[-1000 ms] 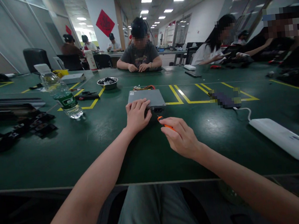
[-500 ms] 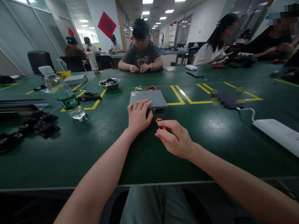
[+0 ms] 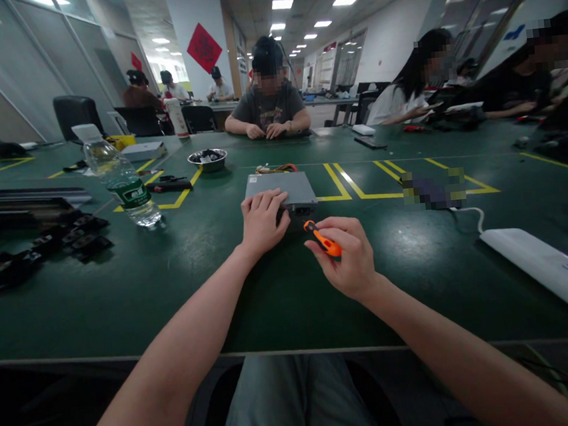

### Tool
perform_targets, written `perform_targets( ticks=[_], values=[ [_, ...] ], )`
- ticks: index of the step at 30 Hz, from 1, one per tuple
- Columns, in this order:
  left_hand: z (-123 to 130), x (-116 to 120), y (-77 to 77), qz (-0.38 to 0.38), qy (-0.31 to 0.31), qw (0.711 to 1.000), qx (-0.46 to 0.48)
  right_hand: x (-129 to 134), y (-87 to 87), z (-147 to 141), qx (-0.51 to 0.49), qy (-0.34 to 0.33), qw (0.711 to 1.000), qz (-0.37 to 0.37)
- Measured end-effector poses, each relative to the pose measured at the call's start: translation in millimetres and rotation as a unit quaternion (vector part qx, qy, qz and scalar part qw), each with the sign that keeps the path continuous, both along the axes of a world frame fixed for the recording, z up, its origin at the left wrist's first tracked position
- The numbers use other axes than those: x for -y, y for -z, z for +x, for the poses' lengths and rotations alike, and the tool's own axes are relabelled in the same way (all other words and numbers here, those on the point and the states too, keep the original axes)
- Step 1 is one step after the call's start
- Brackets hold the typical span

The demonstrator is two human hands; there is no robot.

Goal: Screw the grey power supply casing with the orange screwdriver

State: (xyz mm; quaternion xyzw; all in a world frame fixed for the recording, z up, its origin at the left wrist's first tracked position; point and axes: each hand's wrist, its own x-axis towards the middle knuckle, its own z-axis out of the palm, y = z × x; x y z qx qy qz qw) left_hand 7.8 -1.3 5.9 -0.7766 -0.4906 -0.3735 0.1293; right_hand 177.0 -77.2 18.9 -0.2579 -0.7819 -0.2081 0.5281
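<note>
A grey metal computer power supply unit [image 3: 288,184] lies on the green table, with coloured cables at its far edge and a socket on the side towards me. My left hand [image 3: 263,220] holds its near left corner, fingers over the top and thumb by the front side. Between the thumb and fingers of my right hand [image 3: 349,260] is an orange and black screwdriver [image 3: 325,241]. It is tilted, its tip end pointing up and left towards the unit's socket side. The thin shaft is hard to make out and appears apart from the unit.
A water bottle [image 3: 128,184] stands at left, near black parts [image 3: 46,249]. Beyond are a metal bowl [image 3: 208,159] of small pieces and a black tool [image 3: 171,184]. A white power bank [image 3: 545,268] lies at right, cabled to a blurred phone [image 3: 430,191]. Co-workers sit around the table.
My right hand has drawn the screwdriver back and right, away from the power supply unit, and tilted it. My left hand and the unit have stayed in place.
</note>
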Motion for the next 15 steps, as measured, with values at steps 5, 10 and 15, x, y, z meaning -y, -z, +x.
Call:
perform_targets(
  ticks=[5,10,15],
  values=[
    [0.1,1.0,-0.9,-0.003,-0.004,1.0,-0.008,-4.1,1.1,1.7,-0.023,-0.024,0.999,-0.025],
    [0.0,0.7,-0.4,0.003,-0.006,1.0,-0.012,-5.1,0.8,3.2,-0.002,0.013,1.0,-0.028],
    [-0.1,0.5,-0.2,0.002,-0.002,1.0,-0.01,-4.1,1.8,2.7,-0.016,-0.001,0.999,-0.031]
  ],
)
